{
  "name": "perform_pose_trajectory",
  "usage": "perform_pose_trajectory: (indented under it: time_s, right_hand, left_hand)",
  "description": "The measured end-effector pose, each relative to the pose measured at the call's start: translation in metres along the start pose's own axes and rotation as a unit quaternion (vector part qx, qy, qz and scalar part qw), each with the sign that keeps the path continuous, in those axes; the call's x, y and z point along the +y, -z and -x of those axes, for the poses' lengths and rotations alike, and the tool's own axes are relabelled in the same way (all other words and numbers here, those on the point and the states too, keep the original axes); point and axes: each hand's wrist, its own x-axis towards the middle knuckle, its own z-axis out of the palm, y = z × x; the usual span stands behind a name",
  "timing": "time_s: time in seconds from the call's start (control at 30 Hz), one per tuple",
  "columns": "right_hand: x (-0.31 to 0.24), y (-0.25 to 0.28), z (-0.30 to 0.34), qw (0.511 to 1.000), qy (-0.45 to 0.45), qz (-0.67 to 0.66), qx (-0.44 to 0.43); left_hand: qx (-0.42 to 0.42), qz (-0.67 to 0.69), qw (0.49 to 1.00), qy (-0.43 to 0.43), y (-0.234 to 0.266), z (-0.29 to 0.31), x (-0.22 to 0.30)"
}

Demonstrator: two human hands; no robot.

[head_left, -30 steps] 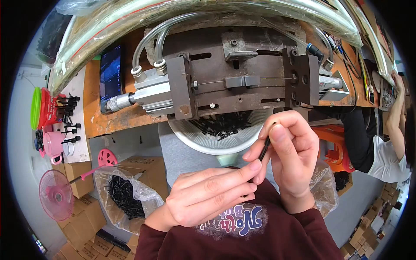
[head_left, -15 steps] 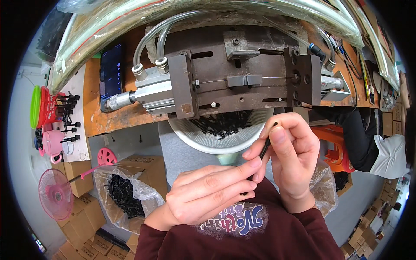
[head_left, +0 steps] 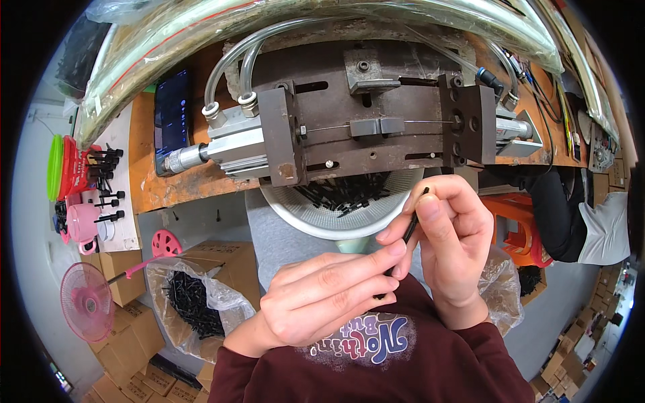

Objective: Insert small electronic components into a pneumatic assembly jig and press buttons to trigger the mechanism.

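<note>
A thin black rod-like part (head_left: 410, 230) slants between my two hands in front of my chest. My right hand (head_left: 449, 235) pinches its upper end between thumb and fingers. Closed round the lower end is my left hand (head_left: 329, 285), where a black knobbed tip shows below the fingers. Just beyond the hands, a white basket (head_left: 336, 230) holds many similar black parts (head_left: 346, 195) on my lap, partly under the bench edge. Above it is a dark metal fixture (head_left: 369, 148) with a cylinder at each side and small grey jaws (head_left: 377, 126) in its middle.
A phone (head_left: 173, 111) lies on the wooden bench left of the fixture. Clear hoses (head_left: 232, 60) arch over it. At lower left are a plastic bag (head_left: 228, 302) of black parts, a pink fan (head_left: 87, 301) and cartons. An orange stool (head_left: 514, 221) stands at right, near another person's dark sleeve.
Both hands keep almost the same pose on the black part. The lower tip of the part has shifted very slightly under my left fingers.
</note>
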Motion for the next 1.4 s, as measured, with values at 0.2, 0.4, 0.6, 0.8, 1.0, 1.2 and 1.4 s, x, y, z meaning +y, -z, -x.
perform_pose_trajectory:
  time_s: [0.2,0.4,0.6,0.8,1.0,1.2,1.4]
  right_hand:
    - [0.000,0.000,0.000,1.000,0.000,-0.007,-0.002]
    - [0.000,0.000,0.001,1.000,0.004,-0.003,-0.005]
    - [0.003,0.002,-0.001,0.999,-0.012,-0.031,0.002]
    - [0.011,0.016,-0.002,0.991,-0.075,-0.108,-0.029]
    - [0.014,0.015,0.002,0.996,-0.007,0.058,0.063]
    - [0.010,0.021,0.015,0.983,0.014,0.165,0.078]
    - [0.008,0.021,0.022,0.980,0.013,0.173,0.100]
  left_hand:
    - [-0.004,-0.006,1.000,-0.003,0.001,-0.002,0.001]
    - [0.000,0.000,1.000,-0.003,0.000,-0.001,-0.001]
    - [0.010,-0.007,1.000,-0.014,-0.002,-0.002,-0.003]
    - [0.032,-0.025,0.999,-0.033,-0.002,-0.006,-0.009]
    - [0.069,-0.109,0.991,-0.016,-0.011,-0.019,-0.021]
    - [0.078,-0.262,0.962,-0.015,-0.028,-0.033,-0.043]
    - [0.057,-0.312,0.948,0.015,-0.028,-0.045,-0.037]
